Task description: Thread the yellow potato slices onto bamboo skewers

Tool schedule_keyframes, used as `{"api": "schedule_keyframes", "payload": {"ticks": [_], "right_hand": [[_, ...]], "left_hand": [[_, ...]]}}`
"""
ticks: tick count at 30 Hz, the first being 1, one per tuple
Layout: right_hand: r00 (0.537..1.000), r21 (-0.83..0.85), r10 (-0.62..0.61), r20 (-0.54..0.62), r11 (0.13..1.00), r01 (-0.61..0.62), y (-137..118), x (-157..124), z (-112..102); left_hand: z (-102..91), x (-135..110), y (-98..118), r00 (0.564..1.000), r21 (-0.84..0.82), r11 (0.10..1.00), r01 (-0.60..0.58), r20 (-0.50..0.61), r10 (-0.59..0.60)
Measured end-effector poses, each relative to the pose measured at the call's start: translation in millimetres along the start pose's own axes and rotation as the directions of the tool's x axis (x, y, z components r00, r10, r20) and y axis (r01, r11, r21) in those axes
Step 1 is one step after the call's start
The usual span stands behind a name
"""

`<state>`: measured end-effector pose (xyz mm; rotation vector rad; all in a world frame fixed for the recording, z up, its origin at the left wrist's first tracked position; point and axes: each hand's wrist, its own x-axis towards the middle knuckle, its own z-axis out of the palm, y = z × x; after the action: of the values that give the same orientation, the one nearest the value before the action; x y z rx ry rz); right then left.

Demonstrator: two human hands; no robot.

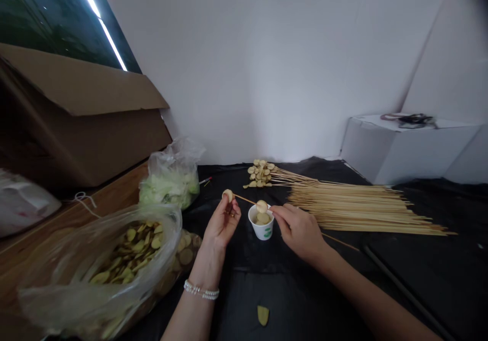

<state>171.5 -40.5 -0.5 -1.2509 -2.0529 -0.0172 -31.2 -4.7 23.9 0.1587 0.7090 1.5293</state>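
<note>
My left hand (224, 219) pinches a round potato slice (227, 194) between its fingertips, at the left end of a thin bamboo skewer (244, 198). My right hand (301, 229) is closed on that skewer, whose tail sticks out past the hand to the lower right. Another slice (261, 207) sits on the skewer between my hands, above a white paper cup (263, 231) with a green print. Pale slices (263, 218) show inside the cup. Whether the skewer passes through the slice in my left hand is not clear.
Left stands an open plastic bag (168, 224) of potato slices, with a bag of pale green vegetable (170, 183) behind. Bare skewers (351, 204) lie right, beside filled skewers (261, 171). One loose slice (263, 315) lies on the black cover. A cardboard box (95, 143) stands far left.
</note>
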Motion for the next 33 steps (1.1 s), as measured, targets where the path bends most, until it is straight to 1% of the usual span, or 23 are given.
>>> {"api": "schedule_keyframes", "payload": {"ticks": [4, 8, 17, 29, 33], "right_hand": [[1.000, -0.023, 0.004, 0.013, 1.000, -0.003, -0.7, -1.0, -1.0], [1.000, -0.023, 0.002, 0.016, 1.000, -0.002, -1.0, -1.0, -1.6], [0.999, -0.037, -0.007, 0.043, 0.999, 0.008, -1.6, -1.0, -0.3], [0.998, -0.030, -0.012, 0.062, 0.999, 0.014, -2.4, -1.5, -2.7], [0.998, -0.037, -0.017, 0.056, 0.999, 0.019, -2.5, -2.3, -0.6]], "left_hand": [[1.9, -0.5, 1.2, 1.000, -0.028, 0.999, -0.024, -0.009, 0.024], [0.9, -1.0, 2.0, 0.999, -0.021, 0.999, -0.043, -0.014, 0.043], [1.7, -1.8, 3.1, 0.994, 0.031, 0.994, -0.108, -0.031, 0.109], [-0.4, -1.8, 3.9, 0.988, 0.094, 0.983, -0.157, -0.003, 0.157], [-1.2, -0.6, 3.1, 0.981, 0.130, 0.973, -0.193, 0.005, 0.194]]}}
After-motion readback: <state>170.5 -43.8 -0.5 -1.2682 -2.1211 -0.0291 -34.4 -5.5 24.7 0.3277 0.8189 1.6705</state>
